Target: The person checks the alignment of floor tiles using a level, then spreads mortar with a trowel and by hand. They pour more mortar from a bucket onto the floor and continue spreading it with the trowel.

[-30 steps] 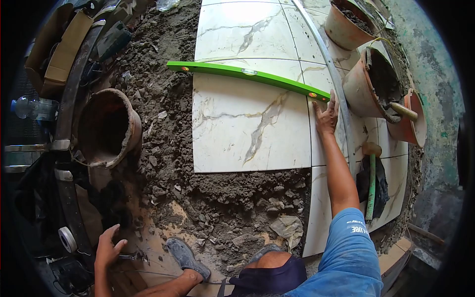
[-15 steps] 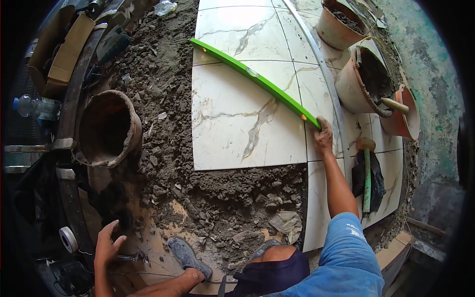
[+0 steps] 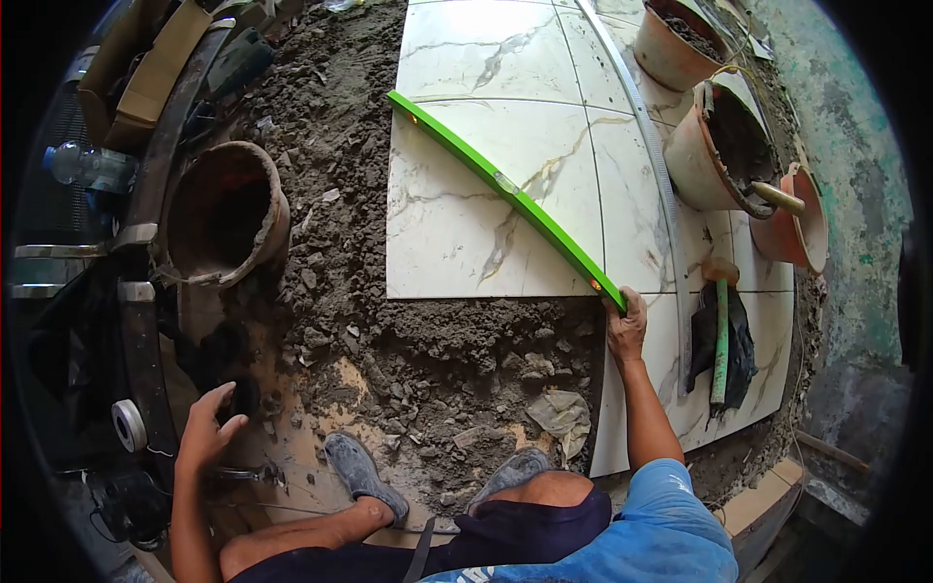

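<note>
A bright green spirit level (image 3: 544, 222) lies diagonally over a white marble-patterned floor tile (image 3: 447, 243). My right hand (image 3: 628, 325) is closed on its lower right end, near the tile's front right corner. The level's far end reaches the tile's left edge. My left hand (image 3: 208, 428) hangs at the lower left with its fingers apart and nothing in it. Nearest to it are a dark object on the ground and a roll of white tape (image 3: 128, 426). In front of the tile lies rough grey mortar (image 3: 457, 340).
An empty-looking bucket (image 3: 225, 214) stands at left. Mortar buckets (image 3: 719, 146) stand on the tiles at right. A mallet with a green handle (image 3: 721, 340) rests on a black cloth. A long metal straightedge (image 3: 656, 165) crosses the tiles. A crumpled bag (image 3: 561, 418) lies on the mortar.
My right hand has drawn the level's near end toward me, so the level slants more steeply across the tile. The view has shifted slightly. My left hand stays open.
</note>
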The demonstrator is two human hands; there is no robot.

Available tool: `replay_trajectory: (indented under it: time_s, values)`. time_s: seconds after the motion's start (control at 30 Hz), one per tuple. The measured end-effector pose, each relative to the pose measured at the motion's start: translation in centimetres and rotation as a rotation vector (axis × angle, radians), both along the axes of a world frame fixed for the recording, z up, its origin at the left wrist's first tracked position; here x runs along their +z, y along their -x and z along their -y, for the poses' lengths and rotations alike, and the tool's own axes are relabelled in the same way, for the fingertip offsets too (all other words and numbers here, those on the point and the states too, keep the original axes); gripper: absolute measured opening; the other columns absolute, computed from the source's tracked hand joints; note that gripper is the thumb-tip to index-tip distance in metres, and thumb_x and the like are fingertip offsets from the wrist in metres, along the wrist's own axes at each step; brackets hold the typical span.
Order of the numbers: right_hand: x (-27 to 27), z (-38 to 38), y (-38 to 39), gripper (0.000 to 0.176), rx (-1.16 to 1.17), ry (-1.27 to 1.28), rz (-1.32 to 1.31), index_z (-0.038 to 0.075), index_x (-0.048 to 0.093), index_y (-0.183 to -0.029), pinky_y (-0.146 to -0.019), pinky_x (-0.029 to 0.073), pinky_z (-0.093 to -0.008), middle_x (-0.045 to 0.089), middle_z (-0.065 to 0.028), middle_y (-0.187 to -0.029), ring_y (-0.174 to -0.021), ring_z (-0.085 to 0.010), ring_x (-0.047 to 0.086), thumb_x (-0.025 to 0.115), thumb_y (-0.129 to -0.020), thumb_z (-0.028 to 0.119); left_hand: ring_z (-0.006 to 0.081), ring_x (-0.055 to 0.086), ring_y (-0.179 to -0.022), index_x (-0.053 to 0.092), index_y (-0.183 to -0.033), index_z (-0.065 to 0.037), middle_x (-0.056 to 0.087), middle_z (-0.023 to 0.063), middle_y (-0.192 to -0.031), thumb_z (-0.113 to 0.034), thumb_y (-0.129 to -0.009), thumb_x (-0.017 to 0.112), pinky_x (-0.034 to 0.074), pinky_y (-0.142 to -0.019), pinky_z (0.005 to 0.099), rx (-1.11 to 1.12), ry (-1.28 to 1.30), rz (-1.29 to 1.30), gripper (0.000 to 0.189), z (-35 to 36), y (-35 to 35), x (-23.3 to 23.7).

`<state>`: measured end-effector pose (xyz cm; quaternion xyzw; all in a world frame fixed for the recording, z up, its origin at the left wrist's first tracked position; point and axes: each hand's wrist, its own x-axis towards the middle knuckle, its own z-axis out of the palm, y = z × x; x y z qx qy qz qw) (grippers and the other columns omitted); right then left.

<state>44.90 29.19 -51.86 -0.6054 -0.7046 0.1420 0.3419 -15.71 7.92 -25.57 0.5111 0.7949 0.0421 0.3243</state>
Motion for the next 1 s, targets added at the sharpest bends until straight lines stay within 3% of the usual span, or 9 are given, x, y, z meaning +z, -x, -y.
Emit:
replay_trajectory:
  time_s: [0.27,0.47,0.53,1.0]
  values:
    - [0.22,-0.60,0.76,0.027,0.012,-0.035,0.002,0.007,0.058,-0.108,-0.079,0.043,-0.0428,0.059,-0.0136,-0.095,-0.090,-0.0353,0.054,0.070,-0.086,0.017,0.0322,0.062,-0.109,0.055,-0.127,0.003,0.063,0.0217,-0.118,-0.006,-0.075,0.076,0.047,-0.096,0.0362,-0.052,-0.018,0.012,0.056,-0.24,-0.06,0.00]
    - [0.31,-0.11,0.86,0.040,-0.053,0.019,-0.051,0.008,0.055,-0.115,-0.082,0.044,-0.0426,0.059,-0.0129,-0.095,-0.091,-0.0333,0.055,0.074,-0.083,0.024,0.0322,0.061,-0.110,0.054,-0.128,0.002,0.062,0.0212,-0.120,-0.006,-0.075,0.076,0.046,-0.097,0.0367,-0.052,-0.008,-0.015,0.057,-0.55,-0.33,0.27]
    - [0.41,0.18,0.70,0.049,-0.082,0.085,-0.027,0.008,0.054,-0.120,-0.082,0.047,-0.0391,0.058,-0.0149,-0.104,-0.093,-0.0302,0.058,0.077,-0.082,0.030,0.0321,0.061,-0.111,0.054,-0.128,0.002,0.062,0.0211,-0.120,-0.006,-0.075,0.076,0.046,-0.097,0.0367,-0.050,-0.003,-0.013,0.058,-0.63,-0.38,0.28]
    - [0.81,0.23,0.53,0.057,-0.105,0.106,-0.025,0.005,0.055,-0.118,-0.083,0.048,-0.0383,0.059,-0.0139,-0.106,-0.095,-0.0302,0.059,0.080,-0.077,0.036,0.0311,0.061,-0.110,0.054,-0.128,0.003,0.063,0.0206,-0.119,-0.005,-0.074,0.075,0.046,-0.097,0.0363,-0.026,0.006,0.006,0.058,-0.31,0.35,-0.67]
